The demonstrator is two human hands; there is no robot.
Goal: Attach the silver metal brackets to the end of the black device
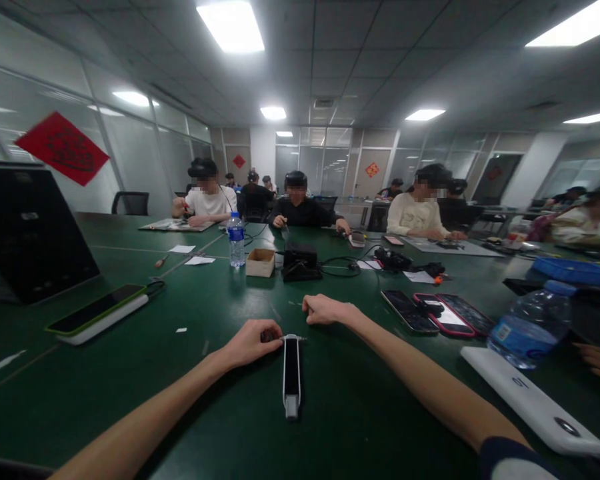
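Observation:
A slim white-edged device with a long black face [292,367] lies on the green table in front of me, its light-coloured end towards me. My left hand [253,343] is closed at the device's far end, thumb and fingers curled together. A small thin piece shows at its fingertips by the device's top edge; its kind is too small to tell. Beyond the device, to the right, my right hand [326,310] rests low over the table with its fingers bent and pressed together. Whatever those fingers may hold is hidden.
On the left are a green-edged phone [97,310] and a black laptop [30,233]. Ahead stand a water bottle [237,241], a small cardboard box [261,263] and a black device [300,260]. Phones [409,311], a large bottle [530,327] and a white case [530,400] lie right. Several people sit beyond.

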